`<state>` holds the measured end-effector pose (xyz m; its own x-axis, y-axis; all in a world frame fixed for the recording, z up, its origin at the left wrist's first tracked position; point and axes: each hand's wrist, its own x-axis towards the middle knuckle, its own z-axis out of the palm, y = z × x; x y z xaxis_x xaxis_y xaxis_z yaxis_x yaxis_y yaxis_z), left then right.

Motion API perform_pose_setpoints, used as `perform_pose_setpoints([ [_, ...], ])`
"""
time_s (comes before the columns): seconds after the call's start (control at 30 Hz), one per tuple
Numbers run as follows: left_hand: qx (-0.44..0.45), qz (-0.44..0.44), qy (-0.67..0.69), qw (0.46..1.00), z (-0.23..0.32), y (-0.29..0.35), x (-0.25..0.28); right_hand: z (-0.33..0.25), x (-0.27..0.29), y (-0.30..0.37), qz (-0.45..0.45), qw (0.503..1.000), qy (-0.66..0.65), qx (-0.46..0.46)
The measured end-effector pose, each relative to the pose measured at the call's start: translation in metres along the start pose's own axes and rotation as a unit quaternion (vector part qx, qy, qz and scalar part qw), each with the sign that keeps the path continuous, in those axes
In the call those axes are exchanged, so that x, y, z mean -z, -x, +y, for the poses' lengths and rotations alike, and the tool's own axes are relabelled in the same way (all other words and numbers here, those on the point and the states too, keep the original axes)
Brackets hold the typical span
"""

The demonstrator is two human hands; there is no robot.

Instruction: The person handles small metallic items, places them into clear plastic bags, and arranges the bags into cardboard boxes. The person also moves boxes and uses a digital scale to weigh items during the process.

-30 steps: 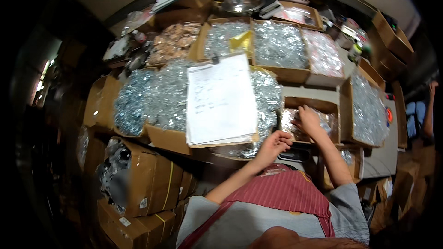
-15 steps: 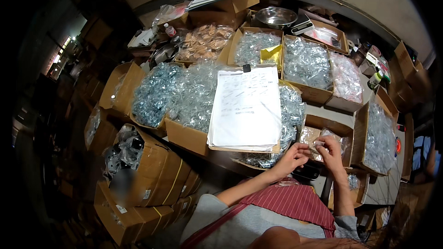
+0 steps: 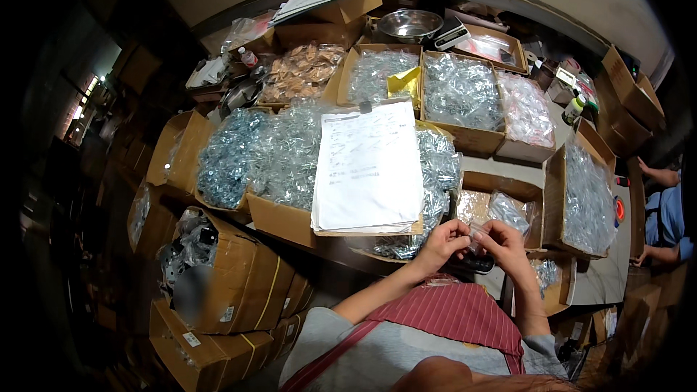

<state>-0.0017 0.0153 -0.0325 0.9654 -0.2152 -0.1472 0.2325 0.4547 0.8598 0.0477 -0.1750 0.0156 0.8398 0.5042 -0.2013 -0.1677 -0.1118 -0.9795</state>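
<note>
My left hand (image 3: 443, 244) and my right hand (image 3: 506, 247) meet at the near edge of an open cardboard box (image 3: 536, 223). Both are closed, with fingertips pinching a small clear plastic bag (image 3: 476, 235) between them. What the bag contains is too small to make out. Inside the box, just beyond my fingers, lies a clear bag of parts (image 3: 507, 210). Below my hands a dark device (image 3: 481, 265) is partly covered. To the left, a clipboard with papers (image 3: 369, 170) rests on top of bagged metal parts (image 3: 438, 163).
Boxes of bagged hardware (image 3: 462, 94) fill the table. At the right stands another full box (image 3: 587, 199); a smaller one (image 3: 555, 283) sits by my right forearm. A steel bowl (image 3: 410, 25) is at the back. Another person's arm (image 3: 659, 174) shows at far right.
Both hands have drawn back from over the box toward me and come together. The clear bag in the box now shows fully. Another person has come into view at the right.
</note>
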Motion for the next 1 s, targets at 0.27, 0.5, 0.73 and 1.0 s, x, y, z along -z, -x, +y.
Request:
perform_pose_setpoints([
  [0.27,-0.054,0.025,-0.051,0.997,0.017,0.002,-0.021,0.013,-0.005,-0.009,0.072,0.99,-0.102,0.058],
  [0.5,-0.04,0.043,-0.055,0.997,0.004,-0.005,-0.002,0.008,-0.008,-0.007,0.053,0.994,-0.101,0.001],
  [0.73,-0.005,0.054,0.068,0.996,0.016,-0.003,-0.009,-0.001,-0.006,-0.002,0.026,0.985,-0.167,0.029],
  [1.0,-0.013,0.07,0.089,0.993,0.016,-0.002,-0.006,0.0,-0.008,-0.003,0.042,0.984,-0.171,0.027],
])
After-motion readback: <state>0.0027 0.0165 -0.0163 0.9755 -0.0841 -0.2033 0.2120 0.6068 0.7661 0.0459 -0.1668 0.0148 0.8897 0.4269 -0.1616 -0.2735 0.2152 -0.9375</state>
